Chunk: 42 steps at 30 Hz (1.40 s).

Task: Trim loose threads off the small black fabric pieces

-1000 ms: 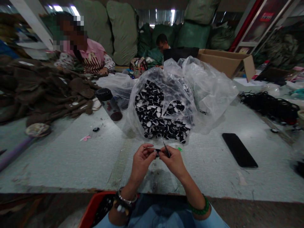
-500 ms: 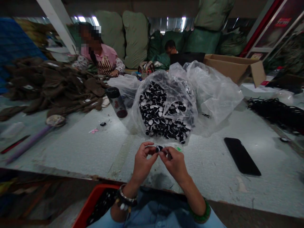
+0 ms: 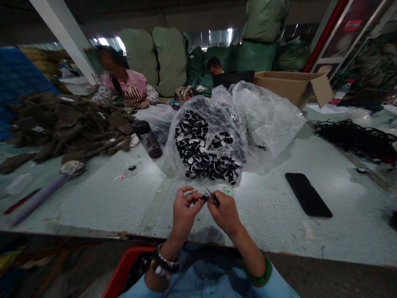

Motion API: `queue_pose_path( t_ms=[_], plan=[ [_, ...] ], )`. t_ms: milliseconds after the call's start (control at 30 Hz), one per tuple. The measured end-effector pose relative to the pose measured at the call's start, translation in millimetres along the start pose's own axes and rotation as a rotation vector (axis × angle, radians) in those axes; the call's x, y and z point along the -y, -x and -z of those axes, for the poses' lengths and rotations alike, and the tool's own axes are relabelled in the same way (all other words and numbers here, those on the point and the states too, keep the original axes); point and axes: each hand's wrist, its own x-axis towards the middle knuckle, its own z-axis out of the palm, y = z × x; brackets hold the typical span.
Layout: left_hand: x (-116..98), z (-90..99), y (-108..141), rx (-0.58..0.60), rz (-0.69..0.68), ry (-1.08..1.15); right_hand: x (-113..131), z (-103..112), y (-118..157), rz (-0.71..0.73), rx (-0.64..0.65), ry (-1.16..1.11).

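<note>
Between the thumb and fingers of my left hand (image 3: pixel 185 208) is a small black-and-white piece (image 3: pixel 204 197), its exact kind too small to make out. My right hand (image 3: pixel 226 211) is closed around a pair of thread snips (image 3: pixel 213 197), with the pointed blades showing beside the piece. Both hands are close together over the near part of the table (image 3: pixel 263 215). Just beyond them sits a clear plastic bag (image 3: pixel 240 165) full of similar black-and-white pieces (image 3: pixel 194 151).
A black phone (image 3: pixel 308 194) lies at right, with black cords (image 3: pixel 353 134) behind it. To the left stand a dark-lidded bottle (image 3: pixel 149 140) and a brown fabric heap (image 3: pixel 71 124). An orange bin (image 3: pixel 119 271) is below the table edge. Two people sit across the table.
The snips' blades now show at the piece, where earlier they were hidden in my right hand. My view has shifted slightly to the right.
</note>
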Motion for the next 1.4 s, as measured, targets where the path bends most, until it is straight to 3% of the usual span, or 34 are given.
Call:
queue_pose_path(
  t_ms=[200, 300, 400, 533, 633, 700, 833, 967, 1033, 1133, 1233, 1400],
  plan=[
    [6.8, 15.0, -6.3, 0.126, 0.420, 0.506, 7.0, -2.5, -2.9, 0.000, 0.058, -0.108],
    [9.9, 20.0, -7.4, 0.149, 0.500, 0.656, 9.7, -3.0, -4.6, 0.017, 0.146, -0.169],
    [10.0, 20.9, -9.5, 0.165, 0.442, 0.642, 8.6, -4.3, -7.2, -0.007, 0.192, -0.260],
    [5.8, 19.5, -13.7, 0.247, 0.336, 0.517, -0.5, -14.2, -10.7, -0.155, 0.129, -0.477],
    [4.7, 19.5, -17.0, 0.268, 0.314, 0.470, -11.9, -25.6, -12.7, -0.228, 0.200, -0.594],
    [6.4, 20.5, -18.8, 0.258, 0.315, 0.453, -18.7, -28.7, -14.0, -0.241, 0.189, -0.567],
    [12.2, 23.1, -21.8, 0.239, 0.281, 0.342, -20.6, -15.7, -17.4, -0.166, 0.037, -0.393],
    [13.7, 23.7, -24.7, 0.237, 0.198, 0.194, -10.9, -0.3, -20.1, 0.091, 0.177, -0.197],
    [12.5, 23.2, -25.3, 0.253, 0.152, 0.120, -8.0, -1.1, -19.7, 0.154, 0.213, -0.076],
    [9.9, 22.3, -24.2, 0.318, 0.094, 0.015, -8.4, -8.6, -17.3, 0.136, 0.192, 0.016],
    [9.1, 21.4, -22.2, 0.384, 0.026, -0.056, -11.4, -13.6, -14.8, 0.094, 0.193, -0.062],
    [12.4, 17.1, -21.4, 0.322, -0.020, -0.162, -15.4, -12.2, -13.1, 0.000, 0.212, -0.257]
  ],
)
